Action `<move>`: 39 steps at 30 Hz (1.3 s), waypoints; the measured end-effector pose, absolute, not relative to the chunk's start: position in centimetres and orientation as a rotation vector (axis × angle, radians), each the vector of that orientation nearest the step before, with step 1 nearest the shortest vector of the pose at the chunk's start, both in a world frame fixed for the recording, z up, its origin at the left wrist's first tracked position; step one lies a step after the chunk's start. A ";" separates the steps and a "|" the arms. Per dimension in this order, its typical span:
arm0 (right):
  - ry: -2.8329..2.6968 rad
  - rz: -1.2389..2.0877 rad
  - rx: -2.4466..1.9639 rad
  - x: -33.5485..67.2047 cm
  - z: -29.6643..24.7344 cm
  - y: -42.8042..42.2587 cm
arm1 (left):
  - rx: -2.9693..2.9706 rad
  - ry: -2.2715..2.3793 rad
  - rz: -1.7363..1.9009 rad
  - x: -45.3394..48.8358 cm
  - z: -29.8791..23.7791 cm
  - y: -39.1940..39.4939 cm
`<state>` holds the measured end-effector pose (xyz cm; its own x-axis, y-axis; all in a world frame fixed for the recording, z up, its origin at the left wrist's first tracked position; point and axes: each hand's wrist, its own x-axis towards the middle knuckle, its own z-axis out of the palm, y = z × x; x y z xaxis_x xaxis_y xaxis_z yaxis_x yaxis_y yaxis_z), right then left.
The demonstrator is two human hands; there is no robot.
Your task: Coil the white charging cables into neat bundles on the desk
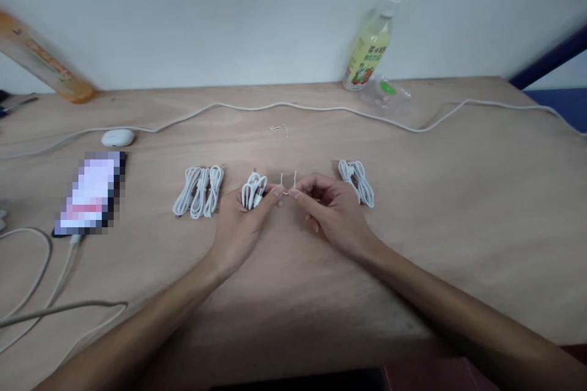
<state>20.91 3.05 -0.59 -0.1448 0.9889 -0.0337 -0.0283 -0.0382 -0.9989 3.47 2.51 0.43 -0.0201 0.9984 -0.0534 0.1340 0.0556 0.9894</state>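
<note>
My left hand (pixel 243 214) is closed around a coiled white USB cable (pixel 253 190), whose plug shows by the thumb. Between its thumb and forefinger it also pinches one side of a thin white twist tie (pixel 295 178). My right hand (pixel 332 204) pinches the other side of that tie, its fingertips almost meeting those of the left. The tie's two ends stick up apart from each other. Left of my left hand lie several bundled white cables (pixel 200 192) side by side. More coiled white cables (pixel 356 182) lie just beyond my right hand, partly behind it.
A phone (pixel 89 192) with a plugged-in cable and a white earbud case (pixel 118 137) lie at the left. Loose twist ties (pixel 280 129) lie mid-table. One long white cord (pixel 284 105) crosses the back, near an orange bottle (pixel 50 67) and a yellow-green bottle (pixel 371 46).
</note>
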 end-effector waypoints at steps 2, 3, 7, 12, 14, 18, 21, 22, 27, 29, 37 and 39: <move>-1.268 1.357 -1.131 20.9 -0.6 3.0 | 1.283 1.353 1.104 3.5 0.4 2.6; -1.265 1.358 -1.128 20.9 -0.6 3.0 | 1.282 1.348 1.102 3.5 0.4 2.6; -1.256 1.296 -1.200 21.0 -0.5 3.0 | 1.195 1.299 1.104 3.5 0.2 2.5; -1.344 1.103 -1.407 21.0 -0.3 3.3 | 1.103 1.231 1.092 3.3 -0.2 2.6; -1.364 1.101 -1.505 20.8 -0.2 3.5 | 1.057 1.186 1.102 3.3 -0.2 2.7; -1.398 1.066 -1.714 20.6 0.4 3.8 | 0.930 1.101 1.170 3.2 -0.1 3.0; -1.490 0.897 -1.841 20.8 0.8 3.3 | 0.834 1.062 1.158 3.0 0.2 3.3; -1.508 0.822 -1.858 20.9 0.9 3.1 | 0.787 1.041 1.141 3.0 0.4 3.3; -1.571 0.628 -1.751 21.2 1.0 1.2 | 0.532 0.910 1.038 3.3 1.7 3.2; -1.594 0.638 -1.647 21.0 1.1 0.6 | 0.458 0.882 1.007 3.5 2.2 3.2; -1.672 0.708 -1.485 19.1 1.5 0.7 | 0.354 0.794 0.983 3.9 2.1 2.9; -1.687 0.806 -1.482 18.8 1.4 1.4 | 0.393 0.752 0.991 3.7 1.9 2.9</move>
